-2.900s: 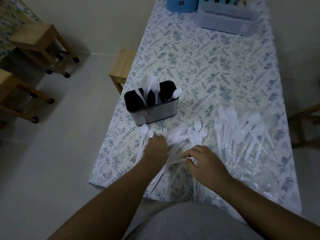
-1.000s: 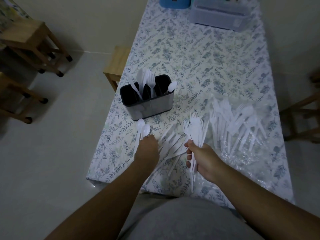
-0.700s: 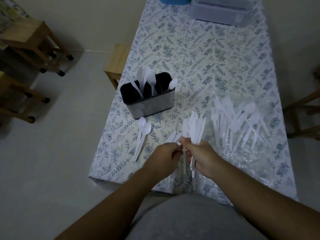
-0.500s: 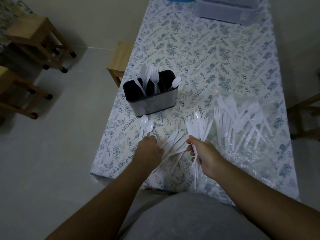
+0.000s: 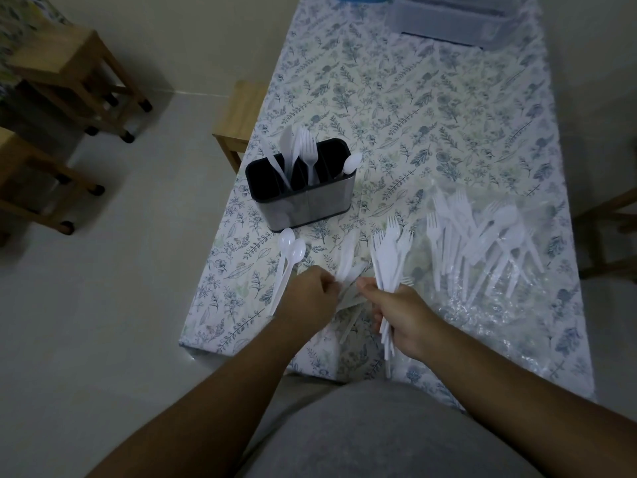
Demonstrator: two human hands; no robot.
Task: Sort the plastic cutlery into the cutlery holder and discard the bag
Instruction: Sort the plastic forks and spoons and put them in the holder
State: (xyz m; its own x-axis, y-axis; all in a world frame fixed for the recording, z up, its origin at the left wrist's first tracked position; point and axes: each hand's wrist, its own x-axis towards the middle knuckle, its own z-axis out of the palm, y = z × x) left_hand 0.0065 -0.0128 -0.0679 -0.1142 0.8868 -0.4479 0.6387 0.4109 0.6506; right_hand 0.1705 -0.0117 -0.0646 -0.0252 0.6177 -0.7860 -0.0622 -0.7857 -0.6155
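the right hand (image 5: 401,310) is closing in a fist around a bundle of white forks (image 5: 391,251), tines fanning away from the person toward the far edge of the counter (image 5: 431,108), handles trailing out below the palm toward the near edge. the left hand (image 5: 310,296) is curling narrow just beside it, fingertips pinching at the loose knives (image 5: 346,260) lying between the two hands; whether it is actually lifting one i cannot tell. two spoons (image 5: 289,251) are lying just left of that hand, long axes running near to far. the cutlery holder (image 5: 303,198) is standing upright beyond both hands, toward the counter's left edge, already carrying a few pieces. it is sitting nearer the left hand, though the right is the loaded one. the clear bag (image 5: 499,298) is lying flat toward the right edge under more unsorted pieces (image 5: 482,243).
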